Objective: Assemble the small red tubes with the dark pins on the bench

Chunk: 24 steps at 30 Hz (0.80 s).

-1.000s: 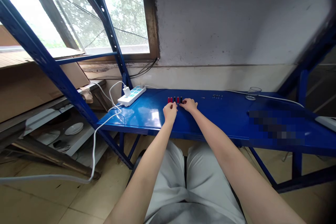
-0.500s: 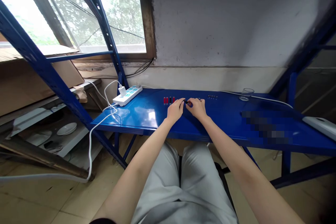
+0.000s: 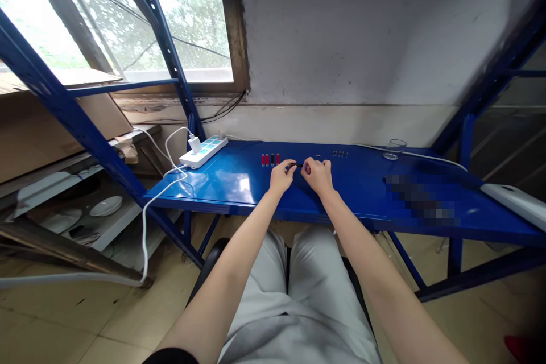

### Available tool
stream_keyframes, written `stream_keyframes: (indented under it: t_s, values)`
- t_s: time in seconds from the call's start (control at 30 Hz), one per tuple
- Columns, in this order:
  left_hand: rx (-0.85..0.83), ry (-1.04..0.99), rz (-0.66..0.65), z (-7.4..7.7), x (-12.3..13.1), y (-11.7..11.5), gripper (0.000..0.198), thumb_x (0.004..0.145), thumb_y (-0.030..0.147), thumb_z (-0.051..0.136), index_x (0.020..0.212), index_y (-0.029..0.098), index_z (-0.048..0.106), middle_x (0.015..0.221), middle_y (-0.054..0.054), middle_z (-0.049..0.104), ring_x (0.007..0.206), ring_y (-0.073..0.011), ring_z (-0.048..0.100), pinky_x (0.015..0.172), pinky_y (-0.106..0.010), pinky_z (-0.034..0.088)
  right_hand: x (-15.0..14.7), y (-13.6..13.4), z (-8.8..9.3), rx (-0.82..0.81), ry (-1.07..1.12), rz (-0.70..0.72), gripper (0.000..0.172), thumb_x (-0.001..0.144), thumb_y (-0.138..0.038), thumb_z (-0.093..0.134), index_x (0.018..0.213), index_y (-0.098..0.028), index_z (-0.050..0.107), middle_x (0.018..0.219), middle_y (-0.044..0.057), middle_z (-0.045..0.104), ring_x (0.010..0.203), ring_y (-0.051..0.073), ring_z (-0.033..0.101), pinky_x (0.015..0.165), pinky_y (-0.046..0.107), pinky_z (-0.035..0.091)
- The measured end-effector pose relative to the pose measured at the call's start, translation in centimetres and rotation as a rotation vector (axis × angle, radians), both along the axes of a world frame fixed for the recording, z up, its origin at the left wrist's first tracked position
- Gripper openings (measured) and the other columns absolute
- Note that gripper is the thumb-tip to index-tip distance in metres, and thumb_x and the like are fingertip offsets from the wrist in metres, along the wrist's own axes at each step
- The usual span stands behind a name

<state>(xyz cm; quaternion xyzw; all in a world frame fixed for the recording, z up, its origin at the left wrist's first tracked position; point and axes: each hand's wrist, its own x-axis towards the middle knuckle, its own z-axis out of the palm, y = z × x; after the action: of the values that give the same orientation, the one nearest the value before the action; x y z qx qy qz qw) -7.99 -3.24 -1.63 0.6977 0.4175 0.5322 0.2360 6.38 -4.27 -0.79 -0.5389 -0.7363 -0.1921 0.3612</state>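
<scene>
Head view: nearest to the lap, the left hand (image 3: pixel 281 176) and the right hand (image 3: pixel 318 176) meet above the table's front half, fingertips narrowed and facing each other. Between them lies a small black piece (image 3: pixel 299 165), roughly level, seemingly pinched by both hands at opposite ends; how deep each grip goes is too small to tell. The step in hand looks like working this piece with both hands at once. The next move, I judge, calls for a light, steady pinch with the two hands kept in line, since so slim a thing could easily slip or roll away.

The blue table (image 3: pixel 367 182) stretches out beneath the fingers, glossy and catching window light to their left. To the right of the fingers, toward the person, is a blurred-out patch whose content cannot be told. Just beyond and left of the left fingertips stands a short row: three red tubes (image 3: pixel 267 160) and one black tube (image 3: pixel 272 159). Past the right fingers lie some tiny bits (image 3: pixel 340 154), too small to make out.

Farther off, well left of the fingers, rests a white power strip (image 3: pixel 205 152) with a plug in it; well to their right stands a clear glass (image 3: pixel 394 149). Behind everything rise a grey wall (image 3: pixel 341 40) and, beyond the left fingers, a window (image 3: pixel 198 17) with trees outside.
</scene>
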Motion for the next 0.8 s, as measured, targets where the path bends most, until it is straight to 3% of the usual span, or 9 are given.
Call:
stream_keyframes:
  t_s: [0.2,0.33,0.47,0.8]
  values:
    - [-0.175,-0.239,-0.188,0.06,-0.29,0.45,0.020,0.079,0.024,0.055,0.096,0.014,0.059,0.086,-0.007,0.067,0.048,-0.0075,0.058,0.054,-0.022,0.048,0.19,-0.11,-0.14,-0.045,0.273,0.150,0.021,0.089,-0.028,0.031,0.089,-0.018,0.050,0.065,0.002,0.059,0.055,0.014,0.049,0.069,0.029,0.029]
    - [-0.210,-0.268,-0.265,0.19,-0.22,0.32,0.021,0.079,0.023,0.055,0.097,0.012,0.059,0.091,-0.010,0.067,0.050,-0.0086,0.060,0.056,-0.022,0.048,0.50,-0.16,-0.21,-0.157,0.419,0.207,0.038,0.093,-0.040,0.019,0.078,-0.021,0.048,0.060,0.002,0.055,0.052,0.015,0.049,0.059,0.026,0.031]
    - [-0.248,-0.237,-0.297,0.31,-0.13,0.10,0.021,0.077,0.022,0.057,0.096,0.011,0.059,0.088,-0.010,0.068,0.049,-0.0089,0.061,0.058,-0.022,0.048,0.55,0.01,-0.45,-0.215,0.416,0.178,0.043,0.091,-0.050,0.021,0.065,-0.022,0.041,0.054,0.001,0.049,0.050,0.015,0.047,0.053,0.026,0.028]
    - [-0.211,-0.203,-0.283,0.58,-0.26,-0.34,0.021,0.080,0.033,0.053,0.086,0.013,0.055,0.075,-0.005,0.066,0.048,-0.0092,0.059,0.056,-0.022,0.046,0.24,-0.03,-0.34,-0.189,0.402,0.156,0.046,0.091,-0.052,0.015,0.063,-0.023,0.037,0.053,0.002,0.047,0.049,0.015,0.046,0.053,0.026,0.028]
